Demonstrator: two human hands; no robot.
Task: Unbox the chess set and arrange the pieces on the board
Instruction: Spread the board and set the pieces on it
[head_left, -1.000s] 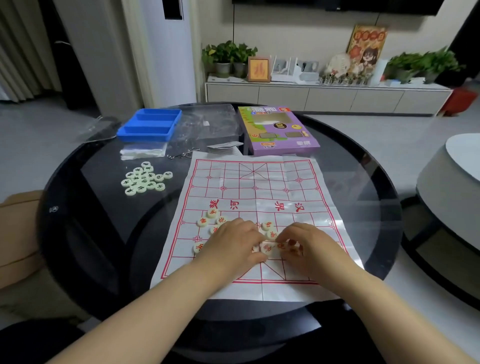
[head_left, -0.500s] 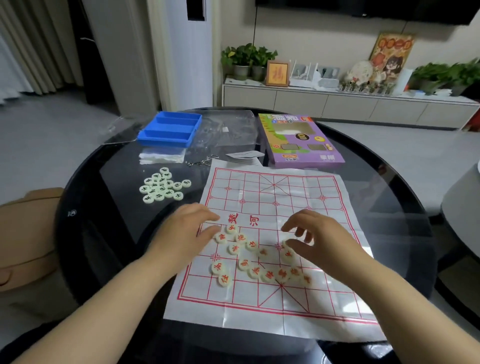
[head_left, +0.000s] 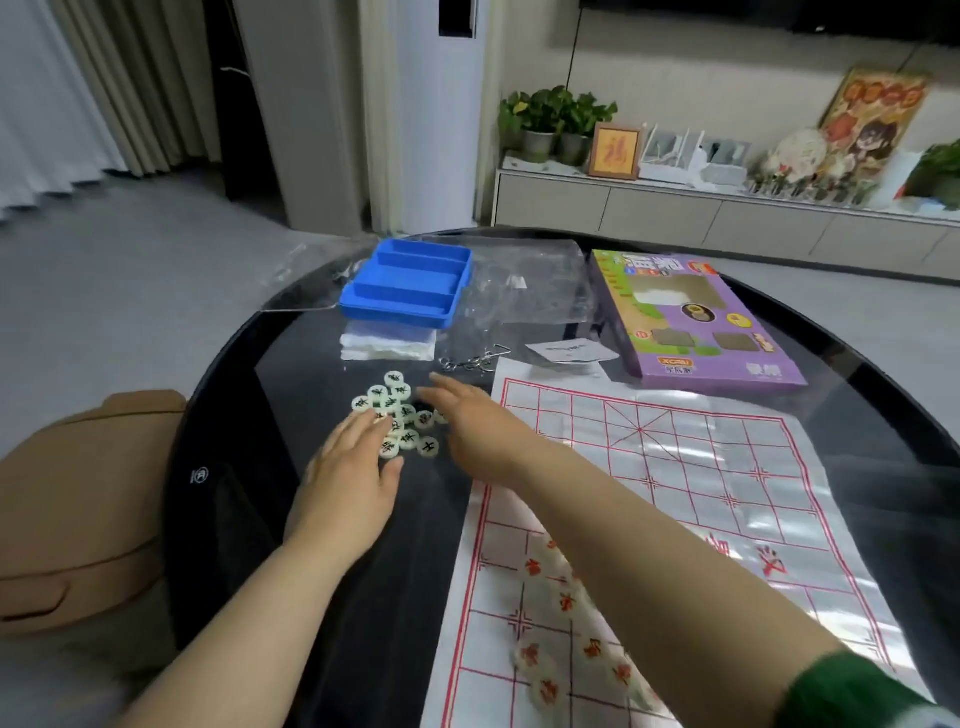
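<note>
Round black glass table (head_left: 311, 545) in a living room, grey floor, low cabinet (head_left: 675, 213) with potted plants (head_left: 556, 111) at the back wall. Dark-lettered pieces (head_left: 400, 410) lie in a loose heap on bare glass, left of the board (head_left: 701, 467) and off its grid. Red-lettered pieces (head_left: 566, 603) are scattered on the board's near half, blurred. The board is a glossy sheet with red lines, flat on the table's right side.

Left hand (head_left: 348, 478) is palm down, fingers straight, tips on the heap's near-left pieces. Right hand (head_left: 467, 426) is stretched across from over the board with fingers extended at the heap's right edge. Motion blur here: probably touching a piece, nothing pinched.

Beyond the heap are a white folded packet (head_left: 387, 345), blue tray (head_left: 410, 283), clear plastic bag (head_left: 524, 280), metal wire rings (head_left: 467, 358) and a paper slip (head_left: 571, 351). Purple box (head_left: 691, 317) sits just beyond the board's far edge. Tan bag (head_left: 78, 519) left of the table.
</note>
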